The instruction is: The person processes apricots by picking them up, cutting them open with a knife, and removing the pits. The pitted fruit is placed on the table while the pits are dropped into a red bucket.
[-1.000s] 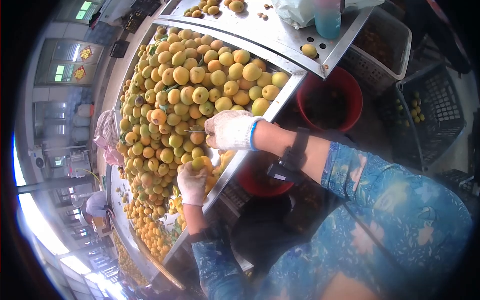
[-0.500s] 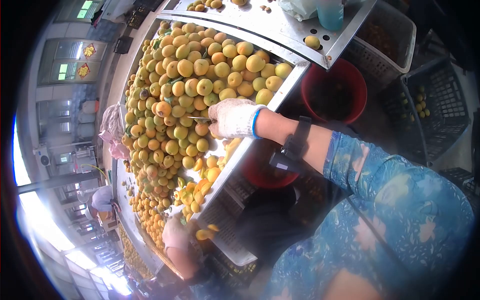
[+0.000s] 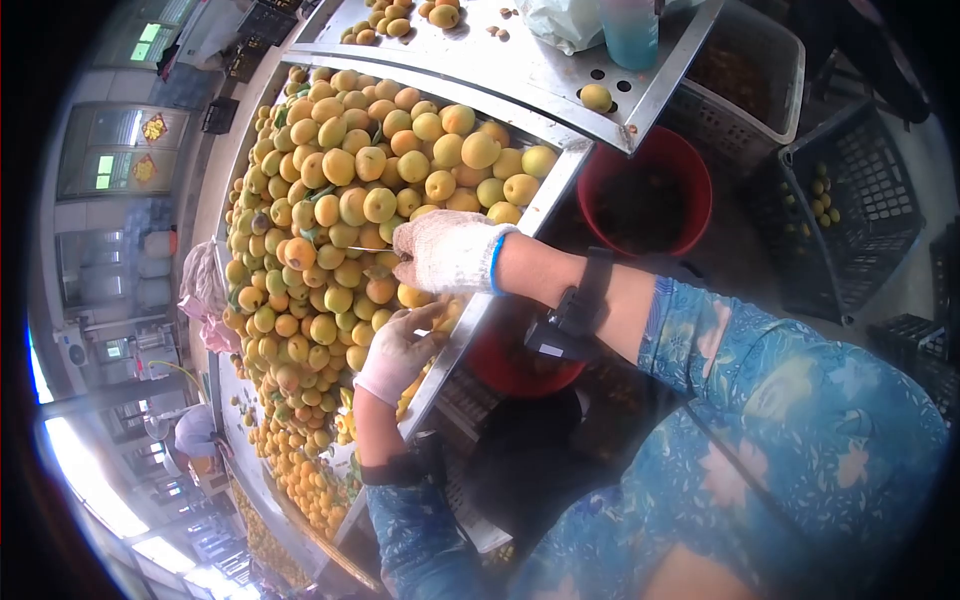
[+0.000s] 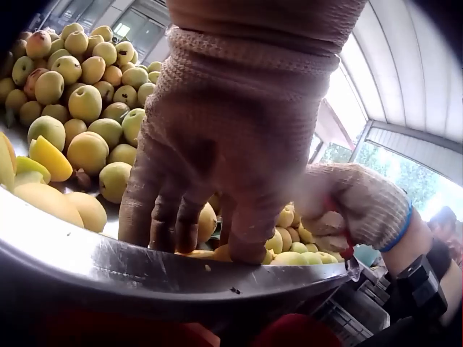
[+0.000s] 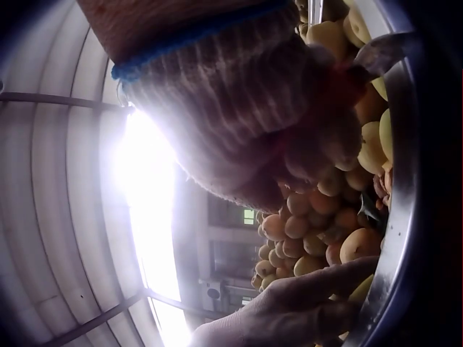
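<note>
My right hand [image 3: 450, 250], in a knitted white glove with a blue cuff edge, grips a small knife [image 3: 368, 249]; its thin blade points out over the heap of apricots [image 3: 340, 200]. A bit of red handle [image 4: 346, 244] shows at the fingers in the left wrist view. Just below it, my gloved left hand [image 3: 395, 352] reaches to the tray's near edge, fingers extended down among fruit by the metal rim [image 4: 166, 278]. No fruit shows in its grasp. Cut apricot pieces [image 4: 51, 157] lie beside it along the rim.
A red bucket [image 3: 695, 190] stands beyond the tray's corner, with another red container [image 3: 520, 365] beneath the edge. A white crate [image 3: 790, 90] and a dark crate [image 3: 880, 190] sit to the right. On the metal shelf [image 3: 480, 70] are a blue-green bottle [image 3: 630, 40] and loose apricots.
The left hand held an apricot beside the knife, swung down-left with orange pieces falling near it, and is now back by the tray edge without them. The right hand keeps the knife.
</note>
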Action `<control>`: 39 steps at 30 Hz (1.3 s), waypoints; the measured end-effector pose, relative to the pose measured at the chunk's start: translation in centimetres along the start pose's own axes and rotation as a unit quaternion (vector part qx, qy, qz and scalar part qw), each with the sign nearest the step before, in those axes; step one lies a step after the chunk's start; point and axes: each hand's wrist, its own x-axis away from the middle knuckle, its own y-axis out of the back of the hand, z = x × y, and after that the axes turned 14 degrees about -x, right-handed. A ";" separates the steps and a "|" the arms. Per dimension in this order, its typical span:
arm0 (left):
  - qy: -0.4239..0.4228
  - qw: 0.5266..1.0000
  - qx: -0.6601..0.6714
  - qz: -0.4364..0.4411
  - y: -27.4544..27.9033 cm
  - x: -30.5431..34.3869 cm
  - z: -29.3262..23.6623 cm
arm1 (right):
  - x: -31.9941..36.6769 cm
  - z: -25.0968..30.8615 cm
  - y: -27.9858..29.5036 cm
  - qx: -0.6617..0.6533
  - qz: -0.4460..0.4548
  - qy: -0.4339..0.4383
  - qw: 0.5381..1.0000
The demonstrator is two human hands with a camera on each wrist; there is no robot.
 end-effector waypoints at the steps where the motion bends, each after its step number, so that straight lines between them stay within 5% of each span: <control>1: 0.002 1.000 0.002 0.001 -0.1 0.0 0.2 | -0.2 -0.1 -0.2 0.003 -0.001 -0.006 1.000; 4: -0.050 0.999 0.009 -0.021 -0.7 0.0 1.2 | -0.8 -0.2 -0.6 0.014 0.036 -0.041 0.998; 10: 0.009 0.983 0.076 -0.167 -4.0 0.0 3.9 | -0.1 -0.2 -0.1 0.022 0.028 -0.012 0.999; 15: -0.018 0.973 0.153 -0.169 -4.5 0.2 2.6 | 0.1 0.1 0.2 0.020 0.037 -0.027 0.999; 18: 0.059 0.987 0.081 -0.127 -3.6 0.0 1.9 | 0.0 0.2 -0.4 0.022 0.043 -0.030 0.998; 21: 0.002 0.991 -0.077 -0.113 -2.7 -0.8 1.2 | 0.0 0.3 -0.8 0.025 0.043 -0.037 0.998; 25: -0.041 0.983 -0.095 -0.153 -3.0 -1.2 1.0 | 0.2 0.5 -0.7 0.027 0.044 -0.026 0.998; 28: 0.002 0.978 -0.021 -0.207 -3.4 -1.1 1.8 | -0.1 0.4 -0.7 0.022 0.050 -0.053 0.997; 31: 0.105 0.958 0.170 -0.207 -1.5 1.8 0.9 | -0.4 0.4 -0.3 0.021 0.087 -0.069 0.994; 36: 0.099 0.960 0.092 -0.245 0.3 10.7 4.9 | 0.1 0.4 -0.2 0.022 0.032 -0.025 0.999; 39: 0.267 0.946 -0.183 -0.020 1.4 16.2 6.1 | -0.2 0.2 -0.6 0.023 0.029 -0.039 0.999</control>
